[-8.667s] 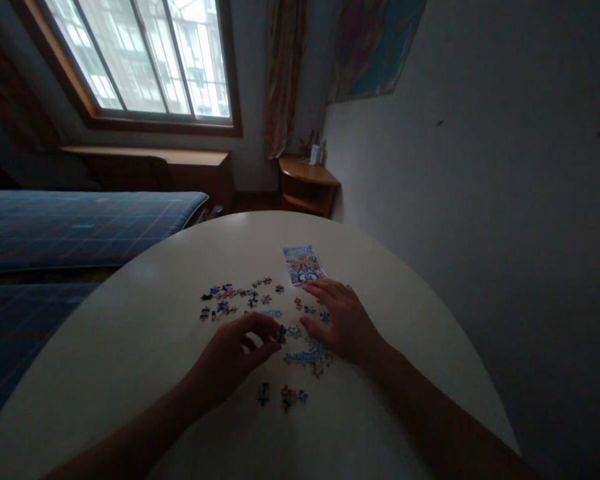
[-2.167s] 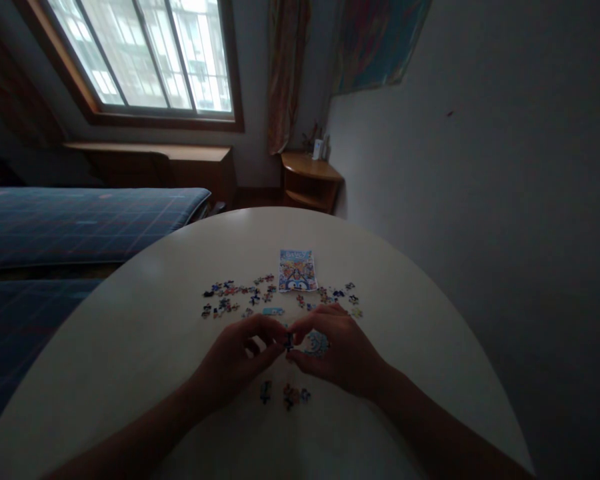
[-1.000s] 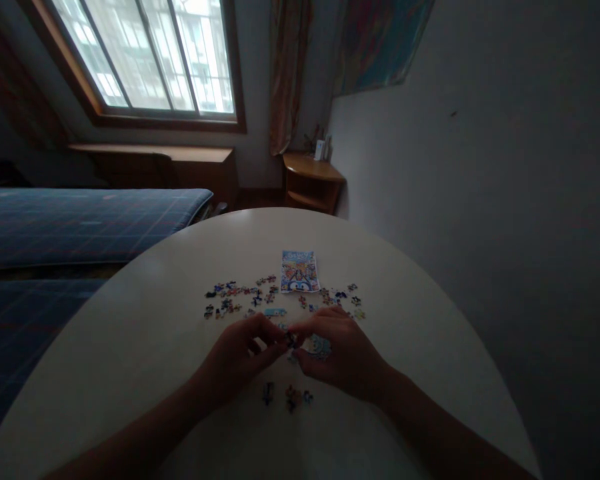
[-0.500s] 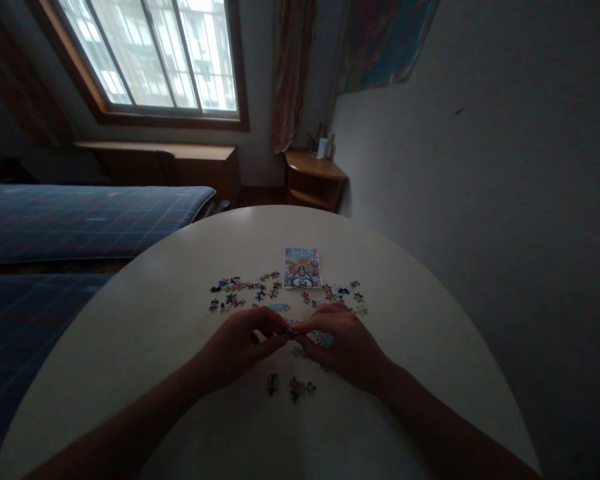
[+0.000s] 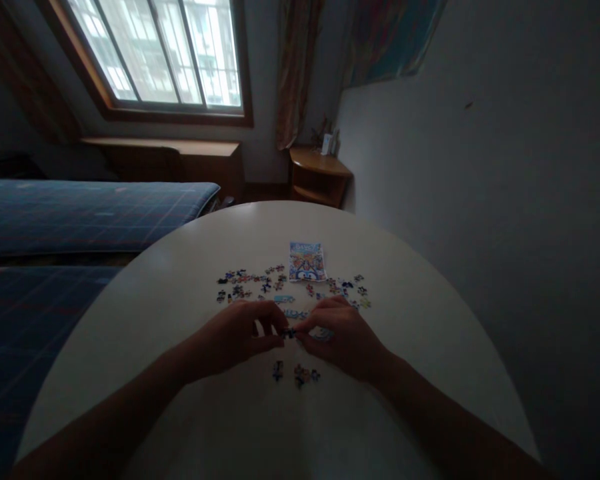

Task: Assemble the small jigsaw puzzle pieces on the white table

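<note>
Over the white round table point(image 5: 260, 427), my left hand point(image 5: 235, 335) and my right hand point(image 5: 341, 337) meet at a small dark jigsaw piece point(image 5: 289, 333). Thumb and fingers of each hand pinch it from opposite sides; whether it is one piece or two joined is too small to tell. Just beyond the fingers lie light-blue joined pieces point(image 5: 295, 313), and more pale blue ones point(image 5: 324, 333) sit partly hidden under my right hand. Nearer me rest a dark piece point(image 5: 278, 371) and a small brownish cluster point(image 5: 301, 375).
Loose jigsaw pieces point(image 5: 240, 277) spread at the back left, others point(image 5: 347, 285) at the back right. Between them lies a colourful picture sheet point(image 5: 307, 261). A bed with a blue plaid cover point(image 5: 95, 213) stands left of the table, a wall point(image 5: 480, 200) to the right.
The view has shifted slightly, moving the table things a little up and right. My left fingers have loosened and spread a bit at the piece; my right hand keeps its pinch.
</note>
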